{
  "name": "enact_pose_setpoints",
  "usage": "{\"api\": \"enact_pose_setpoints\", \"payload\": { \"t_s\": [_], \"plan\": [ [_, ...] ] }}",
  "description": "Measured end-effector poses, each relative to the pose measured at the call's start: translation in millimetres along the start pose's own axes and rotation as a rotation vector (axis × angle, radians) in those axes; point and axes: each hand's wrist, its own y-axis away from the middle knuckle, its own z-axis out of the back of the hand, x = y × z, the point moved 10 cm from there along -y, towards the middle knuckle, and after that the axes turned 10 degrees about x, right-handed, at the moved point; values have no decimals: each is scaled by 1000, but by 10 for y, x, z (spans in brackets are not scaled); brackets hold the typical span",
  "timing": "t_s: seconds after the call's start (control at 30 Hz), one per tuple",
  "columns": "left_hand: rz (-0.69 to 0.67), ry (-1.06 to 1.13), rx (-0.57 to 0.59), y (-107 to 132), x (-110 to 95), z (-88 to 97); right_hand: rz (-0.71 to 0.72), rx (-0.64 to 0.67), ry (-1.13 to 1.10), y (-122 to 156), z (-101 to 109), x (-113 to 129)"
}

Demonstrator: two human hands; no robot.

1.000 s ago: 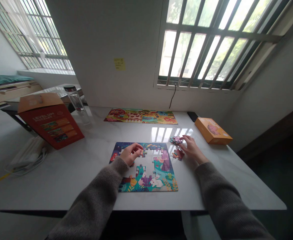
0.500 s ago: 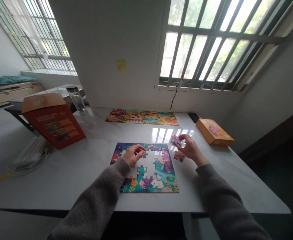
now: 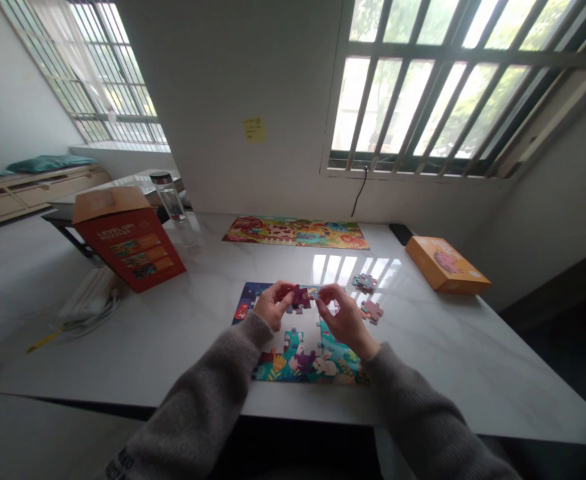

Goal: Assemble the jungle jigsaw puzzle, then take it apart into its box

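A jigsaw puzzle [image 3: 307, 365] with a colourful cartoon picture lies on the white marble table [image 3: 447, 360], with a bare gap in its upper middle. My left hand [image 3: 271, 305] pinches a dark purple puzzle piece [image 3: 300, 297] over the gap's top edge. My right hand [image 3: 341, 315] is curled close by, its fingertips near that piece, and I cannot tell whether it holds anything. To the right of the puzzle lie loose puzzle pieces [image 3: 365, 283] and a pinkish pair of joined pieces [image 3: 371, 311].
A finished long puzzle [image 3: 295, 233] lies at the table's far side. A red cardboard box [image 3: 127, 250] stands at the left, with a glass bottle [image 3: 170, 198] behind it. An orange box [image 3: 445, 265] lies at the right, and a white cable bundle [image 3: 87, 303] at the left.
My right hand has moved left from the loose pieces to the puzzle's top edge, beside my left hand. The view has shifted slightly, and the loose pieces now lie uncovered.
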Motion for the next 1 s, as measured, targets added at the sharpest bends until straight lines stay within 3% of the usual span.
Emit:
{"api": "enact_pose_setpoints", "payload": {
  "t_s": [0.17, 0.3, 0.4, 0.5, 0.6, 0.8, 1.0],
  "plan": [
    [-59, -159, 86, 14, -101, -112, -109, 112, -258, 72, -221, -211],
    [-129, -171, 33, 38, -139, -79, -131, 167, -370, 85, -356, -229],
    [-230, -421, 26, 68, -265, -104, -150, 206, -390, 86, -404, -235],
    [-385, -764, 63, 133, -425, -239, -191, 160, -410, 89, -347, -298],
    [-418, -948, 68, 160, -439, -296, -240, 110, -454, 98, -297, -359],
    [-404, -953, 57, 153, -406, -272, -246, 142, -417, 91, -246, -357],
    [-296, -1019, 162, 92, -234, -296, -191, -11, 8, 96, 272, -575]
  ]
}}
